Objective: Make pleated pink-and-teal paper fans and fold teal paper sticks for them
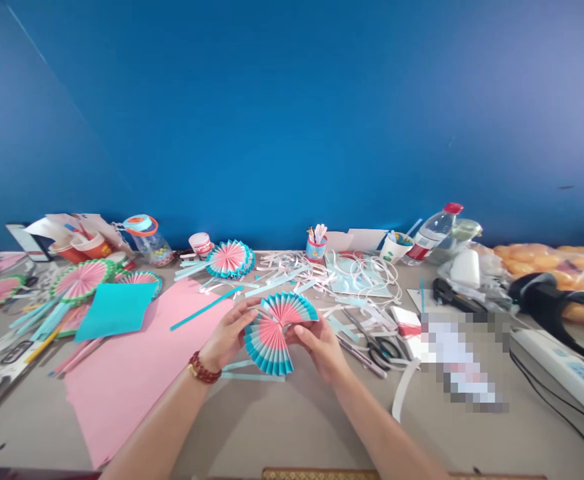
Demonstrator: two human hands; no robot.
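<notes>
Both my hands hold a pleated paper fan, pink in the middle with a teal edge, partly spread into a rosette just above the table. My left hand, with a red bead bracelet at the wrist, grips its left side with closed fingers. My right hand pinches its right side near the centre.
A large pink paper sheet and a teal sheet lie to the left. Finished fans sit at the back with several paper strips. Scissors, a water bottle, cups, a power strip and black cables lie on the right.
</notes>
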